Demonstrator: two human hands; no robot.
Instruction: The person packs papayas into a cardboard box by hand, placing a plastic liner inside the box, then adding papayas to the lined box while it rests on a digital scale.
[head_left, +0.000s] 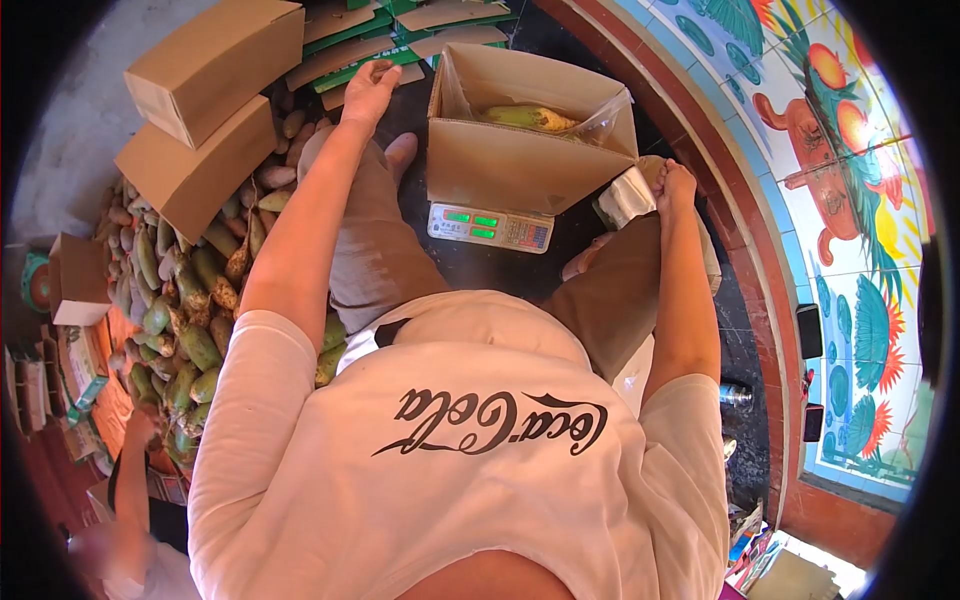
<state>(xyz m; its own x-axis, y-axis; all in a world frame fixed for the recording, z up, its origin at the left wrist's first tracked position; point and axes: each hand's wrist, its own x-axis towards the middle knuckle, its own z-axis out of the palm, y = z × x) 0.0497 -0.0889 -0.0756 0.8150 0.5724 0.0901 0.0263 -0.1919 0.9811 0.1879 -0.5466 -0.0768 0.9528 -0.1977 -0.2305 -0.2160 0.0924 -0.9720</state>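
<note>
Dark floor (478,268) carries a scale (490,227) and box (520,160). Our left hand (370,88) has its grip half curled near the flat cartons (340,60), and our right hand (678,183) has its grip closed. We cannot tell what either holds.

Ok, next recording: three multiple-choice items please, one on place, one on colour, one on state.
1. The carton stands on: A a scale; B a chair; C a shelf.
2. The scale's digits glow: A red; B green; C blue.
3. The carton is: A taped shut; B open, with a clear liner; C flattened.
Answers: A, the scale's display shows under its front edge; B, the digits are green; B, its flaps stand up around the liner.
</note>
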